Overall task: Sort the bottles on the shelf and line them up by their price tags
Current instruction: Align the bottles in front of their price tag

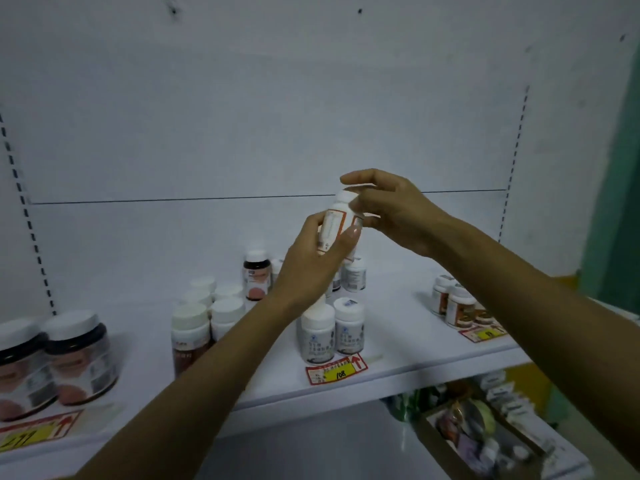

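Observation:
My left hand [313, 261] grips a white bottle with an orange-edged label [334, 226], held up above the white shelf [398, 367]. My right hand [388, 209] is at the bottle's white cap, fingers curled around its top. Below stand two white bottles [329, 332] behind a red and yellow price tag marked 108 [337, 370]. A cluster of white-capped brown bottles [204, 317] stands to the left. Two large dark jars [52, 358] sit at the far left behind another price tag [34, 433]. More small bottles [453, 304] stand at the right by a third tag [483, 333].
A dark bottle with a pink label [257, 275] and a white bottle [354, 273] stand further back on the shelf. Below the shelf at the right, a cardboard box [485, 434] holds mixed goods. The white back panel [259, 116] rises behind.

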`<state>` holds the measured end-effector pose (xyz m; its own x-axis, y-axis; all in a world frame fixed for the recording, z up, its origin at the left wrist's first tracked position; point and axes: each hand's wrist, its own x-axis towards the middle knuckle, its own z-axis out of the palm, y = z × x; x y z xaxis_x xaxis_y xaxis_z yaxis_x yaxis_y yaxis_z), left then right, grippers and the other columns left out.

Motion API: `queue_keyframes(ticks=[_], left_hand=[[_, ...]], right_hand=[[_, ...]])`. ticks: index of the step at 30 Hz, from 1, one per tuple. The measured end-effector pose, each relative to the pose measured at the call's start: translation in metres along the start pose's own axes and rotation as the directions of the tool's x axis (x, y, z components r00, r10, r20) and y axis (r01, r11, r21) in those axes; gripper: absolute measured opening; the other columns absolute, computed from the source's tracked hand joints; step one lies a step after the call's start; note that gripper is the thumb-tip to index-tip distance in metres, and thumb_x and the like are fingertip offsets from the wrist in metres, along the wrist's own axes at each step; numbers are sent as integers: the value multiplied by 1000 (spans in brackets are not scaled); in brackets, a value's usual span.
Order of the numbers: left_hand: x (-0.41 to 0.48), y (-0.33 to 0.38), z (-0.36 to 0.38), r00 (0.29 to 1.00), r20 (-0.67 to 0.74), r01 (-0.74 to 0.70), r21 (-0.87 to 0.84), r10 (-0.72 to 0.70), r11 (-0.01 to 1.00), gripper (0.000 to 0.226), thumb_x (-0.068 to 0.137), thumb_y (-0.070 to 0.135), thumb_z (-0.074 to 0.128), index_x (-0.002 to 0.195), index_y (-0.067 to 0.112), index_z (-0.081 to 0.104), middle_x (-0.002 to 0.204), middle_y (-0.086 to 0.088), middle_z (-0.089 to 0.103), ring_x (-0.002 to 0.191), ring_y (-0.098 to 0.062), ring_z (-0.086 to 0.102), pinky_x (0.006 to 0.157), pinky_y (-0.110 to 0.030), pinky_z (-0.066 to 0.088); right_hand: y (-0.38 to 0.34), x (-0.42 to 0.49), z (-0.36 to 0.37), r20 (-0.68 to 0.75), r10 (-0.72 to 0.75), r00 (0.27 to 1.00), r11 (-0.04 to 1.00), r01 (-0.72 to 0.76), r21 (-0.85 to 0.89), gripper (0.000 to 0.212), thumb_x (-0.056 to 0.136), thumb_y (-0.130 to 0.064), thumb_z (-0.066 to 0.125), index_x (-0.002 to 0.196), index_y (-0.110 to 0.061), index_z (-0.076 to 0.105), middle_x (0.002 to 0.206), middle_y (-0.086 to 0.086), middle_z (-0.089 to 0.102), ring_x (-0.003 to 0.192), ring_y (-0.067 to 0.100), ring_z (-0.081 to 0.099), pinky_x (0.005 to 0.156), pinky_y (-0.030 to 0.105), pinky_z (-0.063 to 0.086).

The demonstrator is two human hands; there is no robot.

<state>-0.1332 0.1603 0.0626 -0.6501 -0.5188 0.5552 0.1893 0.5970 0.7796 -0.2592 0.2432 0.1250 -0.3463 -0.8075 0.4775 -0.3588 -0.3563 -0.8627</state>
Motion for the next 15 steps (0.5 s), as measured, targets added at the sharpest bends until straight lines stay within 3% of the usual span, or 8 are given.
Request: queue_keyframes(ticks=[3,5,7,9,11,13,15], left_hand=[[-22,17,27,989,144,82,-322,-36,943,36,83,51,46,115,32,46,102,2,70,77,-14,70,72,-26,57],[-34,23,49,981,174,161,-456,-90,875,39,83,47,50,117,27,49,97,-2,71,69,-15,69,70,-27,57],[-45,30,72,985,101,172,-481,-140,860,47,79,47,55,119,23,50,98,-1,68,68,-11,68,65,-24,56],[-59,33,93,993,-33,94,-390,-116,916,49,71,50,59,114,31,48,98,14,62,75,-2,66,60,-16,52],[-75,36,113,987,-152,36,-147,-59,988,45,73,50,62,113,38,44,97,26,56,80,2,62,59,-13,51],[-92,37,133,974,-227,10,101,14,995,46,77,50,62,118,36,45,102,22,60,86,-2,62,67,-17,53],[-103,38,156,961,-272,9,207,49,978,54,77,52,60,125,33,44,111,14,63,92,-7,62,75,-29,55]], right_hand=[[-11,-44,-6,-107,1,994,991,14,134,27,85,-2,54,103,-21,63,95,3,65,81,14,65,67,21,53],[-6,-70,-8,-193,20,981,975,24,222,26,88,-5,54,106,-21,62,93,4,65,76,12,64,62,21,52],[4,-96,-7,-300,57,952,950,41,310,26,90,-10,56,112,-22,61,101,5,65,82,15,66,66,25,54],[17,-119,-6,-371,94,924,905,76,418,30,90,-14,57,119,-19,59,108,7,67,89,17,67,71,28,55],[31,-142,-7,-393,130,910,846,106,523,35,90,-15,57,125,-15,56,114,11,67,99,22,67,78,33,56],[43,-165,-13,-401,182,898,785,113,609,38,89,-15,58,127,-14,56,117,13,66,105,27,65,87,38,55],[49,-183,-25,-387,227,894,773,77,630,38,88,-16,59,126,-16,57,115,12,68,104,27,66,86,39,55]])
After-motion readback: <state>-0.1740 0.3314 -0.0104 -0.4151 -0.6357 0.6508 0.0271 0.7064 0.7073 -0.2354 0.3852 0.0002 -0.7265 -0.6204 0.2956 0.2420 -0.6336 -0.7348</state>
